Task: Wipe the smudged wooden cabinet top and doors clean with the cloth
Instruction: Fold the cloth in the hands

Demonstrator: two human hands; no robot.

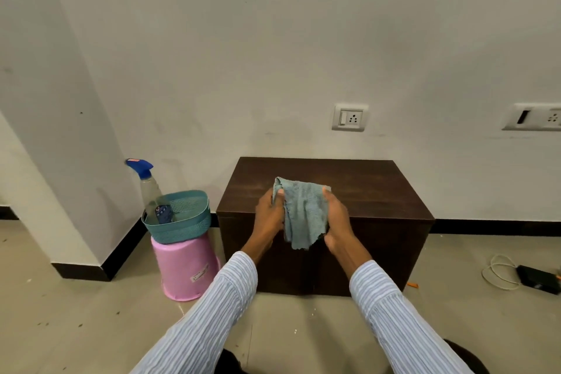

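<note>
A low dark brown wooden cabinet stands against the white wall. A teal cloth hangs crumpled in the air over the cabinet's front edge. My left hand pinches the cloth's upper left corner. My right hand grips its right side. The cloth's lower end dangles in front of the cabinet doors. Both forearms wear striped sleeves.
Left of the cabinet, a teal basket sits on an upturned pink bucket and holds a spray bottle with a blue trigger. A black adapter with a white cable lies on the floor at right. Wall sockets are above.
</note>
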